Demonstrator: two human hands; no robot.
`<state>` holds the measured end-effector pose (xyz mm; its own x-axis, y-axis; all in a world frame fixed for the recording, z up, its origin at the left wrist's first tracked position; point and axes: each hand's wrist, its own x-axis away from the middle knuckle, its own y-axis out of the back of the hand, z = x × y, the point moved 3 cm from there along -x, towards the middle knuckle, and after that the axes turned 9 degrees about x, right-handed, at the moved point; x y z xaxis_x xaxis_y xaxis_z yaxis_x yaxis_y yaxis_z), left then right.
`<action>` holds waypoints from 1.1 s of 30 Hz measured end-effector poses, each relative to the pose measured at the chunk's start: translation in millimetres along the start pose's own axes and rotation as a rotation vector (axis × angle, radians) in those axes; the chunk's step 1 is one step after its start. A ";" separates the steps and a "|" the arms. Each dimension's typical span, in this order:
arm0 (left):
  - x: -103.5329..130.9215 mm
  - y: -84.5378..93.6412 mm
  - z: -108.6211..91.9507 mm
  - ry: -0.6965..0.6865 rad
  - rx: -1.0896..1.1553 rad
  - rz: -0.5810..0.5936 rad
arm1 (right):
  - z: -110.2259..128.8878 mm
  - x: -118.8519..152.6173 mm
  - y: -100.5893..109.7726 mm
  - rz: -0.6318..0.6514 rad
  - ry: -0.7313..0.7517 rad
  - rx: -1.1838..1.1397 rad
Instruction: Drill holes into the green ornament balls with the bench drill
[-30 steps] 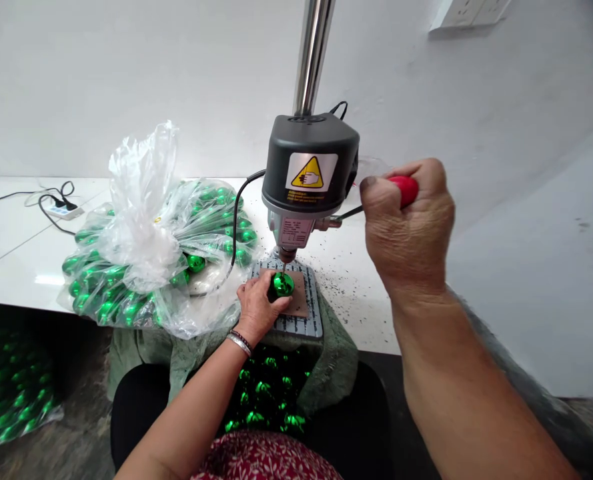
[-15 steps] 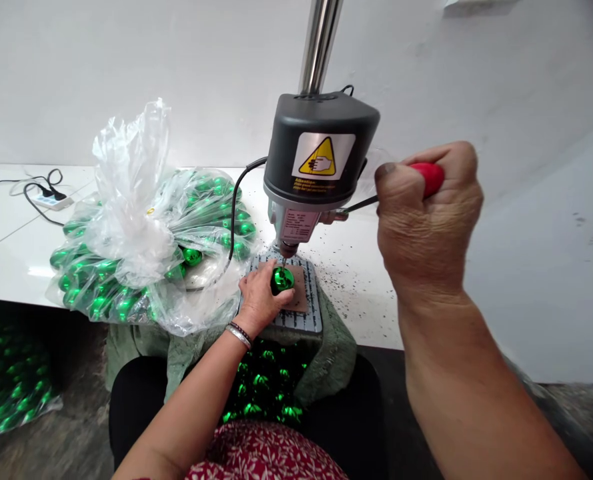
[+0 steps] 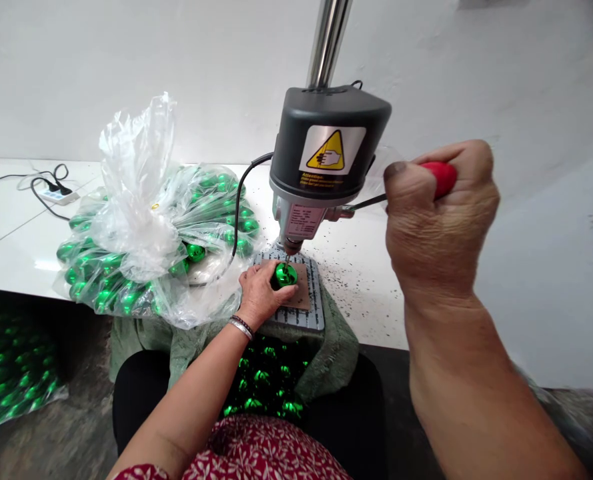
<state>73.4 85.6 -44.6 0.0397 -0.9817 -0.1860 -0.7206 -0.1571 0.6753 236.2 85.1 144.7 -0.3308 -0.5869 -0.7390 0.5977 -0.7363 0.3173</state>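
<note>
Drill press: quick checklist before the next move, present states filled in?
1. Green ball steadied: ok, gripped at its side by the left hand.
2. Ball backed: ok, it sits on the brown board.
3. Feed lever controlled: ok, right hand is closed around the red knob.
4. Left hand well away from the drill bit: not ok, it is bare and close beside it.
5. Worktop swept: not ok, dark specks lie right of the base.
6. Bit spinning: cannot tell from stills.
</note>
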 end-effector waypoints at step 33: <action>2.3 1.0 -1.8 -0.001 -0.033 -0.017 | -8.3 43.0 10.1 -0.099 0.129 0.095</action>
<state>74.0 83.0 -43.1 0.0512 -0.9789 -0.1979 -0.6963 -0.1771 0.6955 234.1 55.2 111.2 -0.2842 -0.4665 -0.8376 0.4934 -0.8203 0.2894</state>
